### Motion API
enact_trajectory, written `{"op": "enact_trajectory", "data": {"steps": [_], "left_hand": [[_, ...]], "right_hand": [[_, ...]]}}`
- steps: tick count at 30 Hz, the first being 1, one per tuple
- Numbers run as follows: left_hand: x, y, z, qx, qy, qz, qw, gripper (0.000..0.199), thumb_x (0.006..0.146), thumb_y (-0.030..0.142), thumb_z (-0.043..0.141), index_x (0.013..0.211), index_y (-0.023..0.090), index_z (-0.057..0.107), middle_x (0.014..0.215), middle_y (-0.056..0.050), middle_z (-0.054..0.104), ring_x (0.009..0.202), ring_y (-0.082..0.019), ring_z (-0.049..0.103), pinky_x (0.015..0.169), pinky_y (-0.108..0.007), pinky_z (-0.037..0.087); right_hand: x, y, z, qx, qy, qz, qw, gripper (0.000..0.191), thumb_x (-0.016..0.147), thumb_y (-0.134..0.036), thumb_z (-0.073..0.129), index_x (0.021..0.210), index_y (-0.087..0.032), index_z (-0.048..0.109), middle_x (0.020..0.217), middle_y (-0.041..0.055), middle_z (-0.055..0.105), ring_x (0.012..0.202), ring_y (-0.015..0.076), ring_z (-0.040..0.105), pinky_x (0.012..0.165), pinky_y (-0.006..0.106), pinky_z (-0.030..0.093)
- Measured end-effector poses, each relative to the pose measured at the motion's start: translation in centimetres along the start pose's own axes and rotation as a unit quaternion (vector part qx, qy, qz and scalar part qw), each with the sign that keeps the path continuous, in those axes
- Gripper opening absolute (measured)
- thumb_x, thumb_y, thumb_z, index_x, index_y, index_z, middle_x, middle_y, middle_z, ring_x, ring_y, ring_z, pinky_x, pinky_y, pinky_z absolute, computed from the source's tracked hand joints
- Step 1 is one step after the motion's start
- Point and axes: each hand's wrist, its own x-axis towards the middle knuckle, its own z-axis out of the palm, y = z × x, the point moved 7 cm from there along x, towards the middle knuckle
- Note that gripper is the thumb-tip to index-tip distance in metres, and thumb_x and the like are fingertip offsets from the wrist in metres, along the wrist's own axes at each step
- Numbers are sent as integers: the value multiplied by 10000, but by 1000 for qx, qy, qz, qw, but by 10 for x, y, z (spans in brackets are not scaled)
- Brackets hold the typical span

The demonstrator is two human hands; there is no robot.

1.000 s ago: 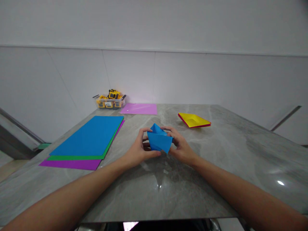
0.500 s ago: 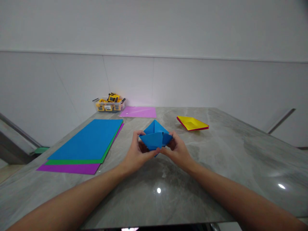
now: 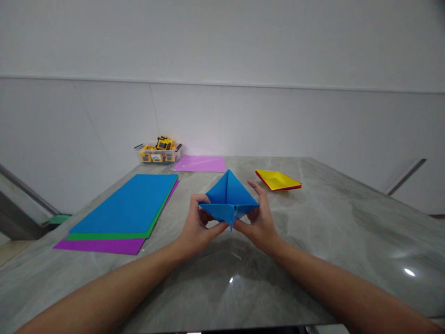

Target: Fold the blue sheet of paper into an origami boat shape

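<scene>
A folded blue paper (image 3: 222, 210) is held up between both hands above the table, its upper side opened out into a hollow diamond with a point at the back and one at the front. My left hand (image 3: 200, 227) grips its left side, fingers under and behind, thumb near the front point. On the right side, my right hand (image 3: 260, 225) pinches it with thumb and lower fingers while the index finger sticks up off the paper. Beyond, to the right, lies a folded yellow and red paper piece (image 3: 279, 180).
At left lies a stack of blue, green and purple sheets (image 3: 121, 206). A pink sheet (image 3: 200, 163) and a clear plastic box (image 3: 158, 154) of yellow toy vehicles stand by the wall at the back of the grey marbled table (image 3: 333, 250).
The blue paper has opened wider and flatter, its hollow now larger. My right index finger has lifted away from the paper's edge.
</scene>
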Motion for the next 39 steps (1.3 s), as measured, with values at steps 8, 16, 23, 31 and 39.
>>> {"op": "enact_trajectory", "data": {"steps": [8,16,23,31,39], "left_hand": [[2,-12,0,54,-6,-61,997,542,713,240,784,1038,260,350,750,78,582,703,-125,636,655,-242,527],[11,4,-9,170,-19,5,985,285,750,338,735,986,195,666,1148,-94,592,1067,-264,568,913,-368,475],[16,-4,-21,107,8,-21,994,282,825,454,629,793,191,725,989,-67,677,996,-262,592,883,-349,467],[18,-18,-12,-205,52,-179,961,503,761,642,607,840,146,641,773,-66,693,724,-206,650,641,-302,521],[21,-26,-24,-82,52,-221,971,373,610,315,835,885,125,668,746,-53,726,673,-210,678,658,-316,527]], "right_hand": [[4,2,-2,20,26,30,999,948,610,-259,853,1359,-260,271,1098,70,617,925,213,654,820,349,546],[12,17,-8,-18,-18,67,997,523,702,-336,797,1125,-215,515,874,28,690,779,200,668,700,332,548],[10,21,3,31,-61,118,991,573,689,-336,812,1160,-212,511,854,30,714,760,206,687,693,341,558],[12,23,-5,-59,-58,83,993,542,728,-375,770,1171,-190,519,867,42,715,742,200,682,685,339,555],[4,3,12,-207,-207,-80,953,624,733,-356,774,1283,-233,507,1079,85,680,906,227,669,775,380,551]]}}
